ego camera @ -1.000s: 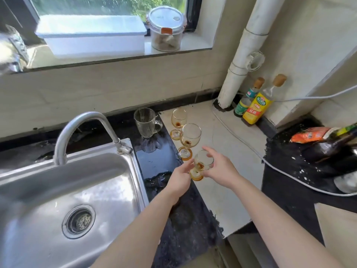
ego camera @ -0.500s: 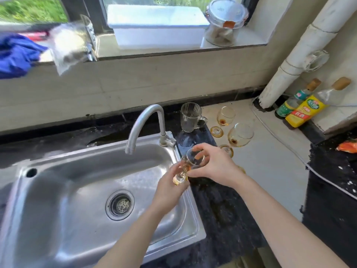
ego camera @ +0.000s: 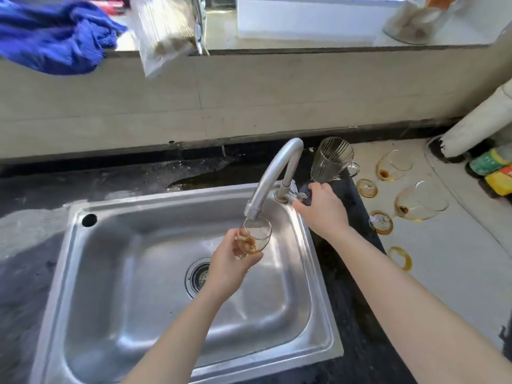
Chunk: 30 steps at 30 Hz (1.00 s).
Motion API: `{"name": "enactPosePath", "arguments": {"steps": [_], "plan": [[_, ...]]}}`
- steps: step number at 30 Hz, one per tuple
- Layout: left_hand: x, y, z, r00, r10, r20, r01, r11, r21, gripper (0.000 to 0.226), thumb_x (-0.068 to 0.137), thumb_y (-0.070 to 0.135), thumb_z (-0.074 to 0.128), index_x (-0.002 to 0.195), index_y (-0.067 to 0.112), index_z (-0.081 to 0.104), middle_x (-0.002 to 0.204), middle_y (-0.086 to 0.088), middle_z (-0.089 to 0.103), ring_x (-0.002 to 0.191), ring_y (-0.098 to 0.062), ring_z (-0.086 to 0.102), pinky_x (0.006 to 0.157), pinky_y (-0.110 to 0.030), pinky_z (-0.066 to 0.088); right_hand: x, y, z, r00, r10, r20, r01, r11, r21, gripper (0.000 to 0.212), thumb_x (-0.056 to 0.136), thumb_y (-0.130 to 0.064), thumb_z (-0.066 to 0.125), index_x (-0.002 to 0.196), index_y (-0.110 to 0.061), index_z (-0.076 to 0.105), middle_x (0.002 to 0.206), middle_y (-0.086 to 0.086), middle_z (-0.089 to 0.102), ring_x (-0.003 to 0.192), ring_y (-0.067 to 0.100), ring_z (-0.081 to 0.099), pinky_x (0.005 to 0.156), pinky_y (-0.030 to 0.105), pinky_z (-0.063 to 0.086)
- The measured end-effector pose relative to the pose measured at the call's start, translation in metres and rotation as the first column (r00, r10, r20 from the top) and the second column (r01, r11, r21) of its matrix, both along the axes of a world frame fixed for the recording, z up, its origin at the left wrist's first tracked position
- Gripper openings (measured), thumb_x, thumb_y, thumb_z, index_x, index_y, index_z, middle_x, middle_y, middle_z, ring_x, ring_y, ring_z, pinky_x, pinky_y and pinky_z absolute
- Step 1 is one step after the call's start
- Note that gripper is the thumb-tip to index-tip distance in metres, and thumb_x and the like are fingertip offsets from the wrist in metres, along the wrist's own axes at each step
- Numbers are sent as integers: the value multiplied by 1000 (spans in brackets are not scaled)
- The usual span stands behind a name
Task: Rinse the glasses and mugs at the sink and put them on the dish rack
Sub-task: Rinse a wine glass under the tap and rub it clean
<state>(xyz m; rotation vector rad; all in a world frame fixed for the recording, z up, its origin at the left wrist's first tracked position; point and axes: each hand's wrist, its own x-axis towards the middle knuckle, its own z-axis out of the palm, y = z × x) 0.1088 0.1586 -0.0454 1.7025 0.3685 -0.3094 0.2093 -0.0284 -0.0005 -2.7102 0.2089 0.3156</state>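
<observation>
Early stage, first item only. Left hand (ego camera: 230,263) grips a wine glass (ego camera: 256,235) by the bowl, under the spout (ego camera: 278,166) over the sink (ego camera: 116,286), brown dregs inside. Right hand (ego camera: 322,210) pinches the tap lever (ego camera: 300,195). Water looks on, but it's blurry, not sure. Left to do: mug (ego camera: 331,159) + upper glass (ego camera: 393,166) + lower glass (ego camera: 418,202), both stained, on the table (ego camera: 457,286) mid right. Dish rack not in view, so nothing racked afaict. Amber ring mark (ego camera: 399,257) on the table. Sill along top: blue cloth (ego camera: 52,34) upper left, plastic bag (ego camera: 163,31). Pipe (ego camera: 482,126) and bottles (ego camera: 496,176) at right edge.
</observation>
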Motion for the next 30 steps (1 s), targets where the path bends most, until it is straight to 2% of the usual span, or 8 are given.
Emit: {"name": "enactPosePath", "arguments": {"steps": [2, 4, 7, 10, 13, 17, 27, 30], "plan": [[1, 2, -3, 1000, 11, -5, -11, 1000, -8, 36, 77, 4, 76, 103, 15, 53, 92, -2, 67, 77, -11, 59, 62, -12, 46, 10, 6, -9, 991, 120, -63, -129, 978, -162, 33, 92, -38, 53, 110, -10, 56, 111, 10, 60, 100, 29, 59, 79, 40, 50], [1, 3, -7, 1000, 15, -10, -15, 1000, -5, 37, 76, 6, 77, 103, 17, 54, 91, -1, 68, 79, -11, 60, 68, -16, 47, 15, 12, -14, 982, 184, -48, -190, 939, -285, 30, 96, -35, 50, 105, -7, 58, 106, 12, 64, 98, 31, 61, 74, 37, 45], [1, 4, -9, 1000, 24, -10, -24, 1000, -5, 36, 76, 8, 78, 102, 17, 54, 90, 1, 68, 80, -11, 61, 72, -22, 49, 18, 17, -16, 979, 204, -20, -196, 902, -384, 27, 98, -31, 49, 105, -6, 59, 103, 13, 65, 97, 32, 62, 68, 34, 40], [-1, 4, -6, 999, 46, -7, -46, 998, -41, 37, 76, 5, 77, 105, 12, 54, 90, 2, 67, 80, -11, 61, 66, -16, 49, 17, 20, -19, 968, 246, -42, -238, 860, -452, 16, 98, -17, 49, 106, -8, 60, 104, 11, 66, 97, 31, 63, 66, 31, 36], [-5, 4, -3, 998, 68, -16, -69, 995, -78, 38, 76, 1, 76, 106, 9, 54, 91, 1, 65, 79, -11, 60, 59, -12, 49, 16, 24, -17, 956, 287, -66, -282, 829, -482, 17, 95, -8, 49, 109, -8, 59, 105, 10, 66, 98, 31, 63, 67, 31, 37], [-7, 5, -5, 995, 94, -28, -96, 991, -92, 38, 76, 1, 76, 105, 10, 54, 91, 1, 65, 79, -11, 61, 59, -12, 49, 13, 28, -10, 926, 360, -110, -362, 772, -522, 23, 89, 3, 47, 106, -8, 58, 106, 11, 64, 100, 31, 63, 69, 32, 39], [-12, 6, -12, 992, 122, -44, -125, 988, -86, 41, 76, 4, 78, 109, 15, 55, 98, -5, 70, 93, -22, 64, 65, -15, 50, 8, 30, -10, 898, 427, -111, -414, 730, -543, 28, 91, 4, 45, 111, -10, 57, 104, 9, 66, 97, 29, 63, 65, 32, 40], [-13, 6, -13, 992, 120, -44, -123, 989, -77, 40, 75, 6, 78, 106, 20, 57, 98, -1, 71, 94, -19, 65, 75, -22, 52, 7, 30, -11, 905, 411, -108, -404, 753, -520, 23, 93, 0, 47, 110, -11, 58, 104, 8, 65, 98, 27, 63, 66, 31, 40]]}}
